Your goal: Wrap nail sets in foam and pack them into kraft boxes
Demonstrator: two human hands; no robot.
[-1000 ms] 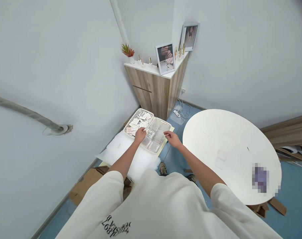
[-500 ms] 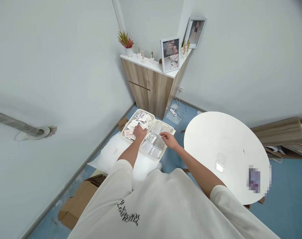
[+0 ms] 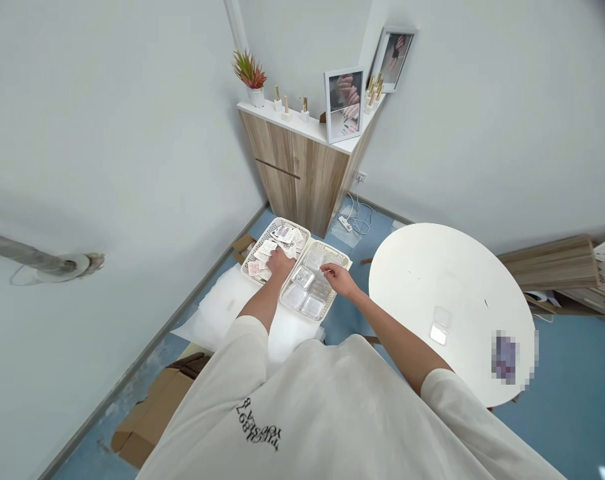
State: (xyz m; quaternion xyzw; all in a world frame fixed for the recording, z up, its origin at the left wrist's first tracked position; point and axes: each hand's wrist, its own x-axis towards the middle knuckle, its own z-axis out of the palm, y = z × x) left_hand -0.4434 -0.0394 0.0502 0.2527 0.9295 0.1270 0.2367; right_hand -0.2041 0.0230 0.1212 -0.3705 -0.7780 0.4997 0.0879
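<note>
In the head view, our left hand [image 3: 281, 264] has shifted onto the printed packets [image 3: 267, 248] in the perforated basket [image 3: 268, 231]; our right, fingers bunched, reaches above clear plastic boxes [image 3: 313, 307]. We can't tell whether either grips anything.

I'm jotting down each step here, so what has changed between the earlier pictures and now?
The left hand has moved left, from the line between the baskets onto the small packets. The right hand has come in from the far basket edge to over the clear boxes. Whether either took hold of or let go of anything, I can't tell. The open box on the round table stayed put.
</note>
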